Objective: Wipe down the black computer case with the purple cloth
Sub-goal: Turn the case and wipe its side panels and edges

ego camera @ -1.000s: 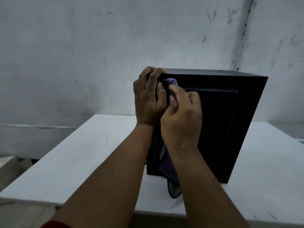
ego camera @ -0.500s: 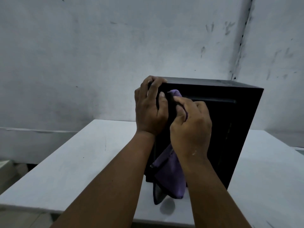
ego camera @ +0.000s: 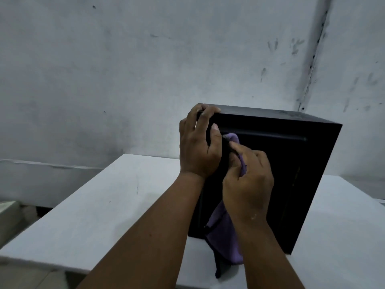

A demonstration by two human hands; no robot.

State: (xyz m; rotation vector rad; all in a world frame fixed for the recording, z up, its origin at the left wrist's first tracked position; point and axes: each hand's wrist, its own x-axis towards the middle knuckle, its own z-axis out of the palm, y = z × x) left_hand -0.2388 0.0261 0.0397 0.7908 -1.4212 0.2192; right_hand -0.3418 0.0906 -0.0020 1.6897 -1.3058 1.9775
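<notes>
The black computer case (ego camera: 270,174) stands upright on the white table (ego camera: 83,215), right of centre in the frame, with a scuffed grey wall (ego camera: 104,69) behind it. Your left hand (ego camera: 200,142) braces the case at its upper left corner — fingers curled over the top edge, thumb laid on the near face. Your right hand (ego camera: 248,182) sits just below and to the right, its fingers bunched around the purple cloth (ego camera: 225,236) and pushing a wad of it against the near face beside the left thumb. The remainder of the cloth hangs from under the right wrist down toward the table's front edge, its dark trim dangling lowest.

Step in hand, by the look of it: wiping the upper left part of the near face, along the recessed line that runs across the panel. Most of that face, the top and the other sides appear not yet covered, so the task seems at an early stage.

The next move likely calls for drawing the cloth rightward across the panel with steady pressure — keep the left hand firm so the case does not slide or tip.
</notes>
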